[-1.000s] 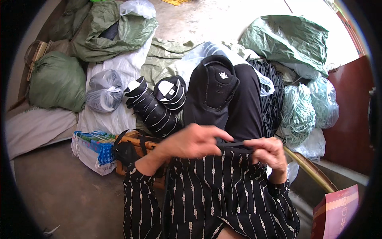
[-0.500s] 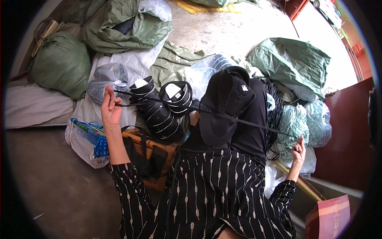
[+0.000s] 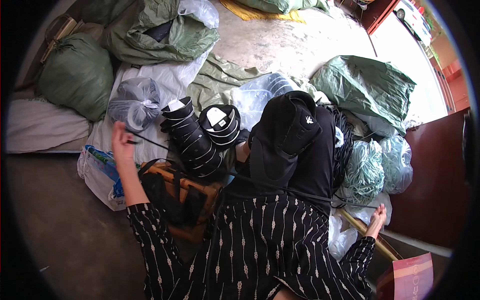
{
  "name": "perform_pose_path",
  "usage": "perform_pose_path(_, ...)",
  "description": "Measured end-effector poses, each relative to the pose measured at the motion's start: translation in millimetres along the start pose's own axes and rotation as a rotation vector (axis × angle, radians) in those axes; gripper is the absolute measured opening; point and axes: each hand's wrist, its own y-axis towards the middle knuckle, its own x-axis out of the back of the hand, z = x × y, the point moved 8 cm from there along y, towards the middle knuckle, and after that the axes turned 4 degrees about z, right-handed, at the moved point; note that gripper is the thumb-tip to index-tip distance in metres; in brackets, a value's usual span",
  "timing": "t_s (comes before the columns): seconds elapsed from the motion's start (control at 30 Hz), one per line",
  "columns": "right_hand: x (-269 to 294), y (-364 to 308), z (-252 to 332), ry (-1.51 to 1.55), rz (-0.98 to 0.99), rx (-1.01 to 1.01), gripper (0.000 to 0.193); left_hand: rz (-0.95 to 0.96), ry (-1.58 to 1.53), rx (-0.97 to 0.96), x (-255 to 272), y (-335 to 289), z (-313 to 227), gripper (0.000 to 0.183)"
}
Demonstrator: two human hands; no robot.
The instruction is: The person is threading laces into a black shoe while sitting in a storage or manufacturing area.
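A long flat black cord (image 3: 270,185) stretches across my lap from hand to hand. My left hand (image 3: 121,142), raised on the left, is closed on one end, and a short tail sticks out by its fingers. Lower at the right, my right hand (image 3: 378,216) pinches the other end. Beyond the cord a black cap (image 3: 272,165) with a small white mark rests on my thighs, its brim toward me. Left of my knees stand a leaning stack of nested black caps (image 3: 195,142) and a shorter stack (image 3: 220,127) with a white label inside.
A bamboo stool (image 3: 195,230) with black straps stands left of me. At my right lie a black cord bundle (image 3: 341,150), pale green cord (image 3: 365,172) in plastic, a bamboo pole (image 3: 377,242) and a red box (image 3: 412,280). Green sacks (image 3: 75,77) lie farther off.
Both hands have moved: the left outward and slightly down, the right downward toward me. The cord has dropped from across the cap to nearer my waist, still held at both ends.
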Motion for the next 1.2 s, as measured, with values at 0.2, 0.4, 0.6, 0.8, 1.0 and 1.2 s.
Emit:
perform_pose_path(0.2,-304.3,-158.6,-61.1,-0.325,0.764,0.149,0.039,0.606,0.632,0.146,-212.0,-104.0,155.6,0.019)
perform_pose_path(0.4,-513.1,-369.0,-101.8,-0.832,1.38,0.678,0.038,0.932,0.856,-0.038,-343.9,-194.6,216.4,0.066)
perform_pose_path(0.6,-529.2,-385.2,-111.3,-0.991,1.523,0.639,0.04,0.816,0.826,-0.466,-328.6,-233.3,184.0,0.066)
perform_pose_path(0.8,-489.2,-395.5,-90.4,-0.861,1.355,1.04,0.047,0.877,0.848,-0.642,-328.2,-244.7,175.9,0.064)
perform_pose_path(1.0,-484.7,-406.3,-80.6,-0.844,1.316,1.19,0.051,0.871,0.831,-0.719,-328.4,-245.9,171.7,0.065)
perform_pose_path(1.2,-490.9,-397.5,-93.6,-0.9,1.368,0.874,0.045,0.824,0.836,-0.53,-323.1,-235.1,178.2,0.063)
